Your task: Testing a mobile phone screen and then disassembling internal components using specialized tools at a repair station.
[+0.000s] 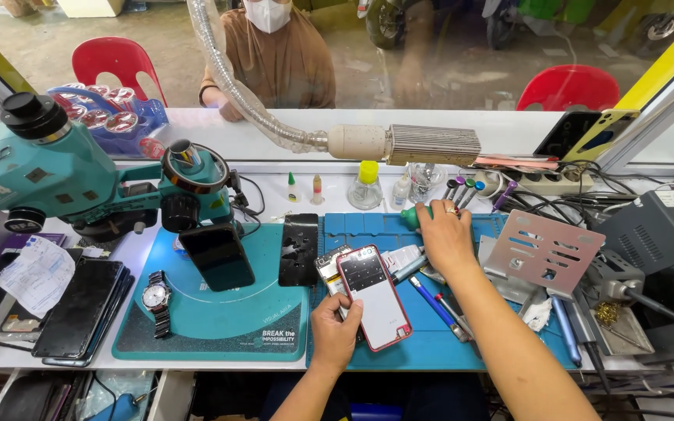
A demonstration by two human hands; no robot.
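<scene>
Here, left hand (335,331) grips one red-edged phone (374,296); right hand (445,238) closes on one green-handled tool (413,216).

We note the phone (374,297) on the work mat (431,343), held at its left edge by the left hand (335,335). The right hand (445,238) lies behind it, on a tool handle (413,216). Left of the phone stands a second mat (220,327), bearing a wristwatch (155,300). The microscope (64,175) stands behind that mat. A perforated stand (546,253) sits right of the right hand.
</scene>
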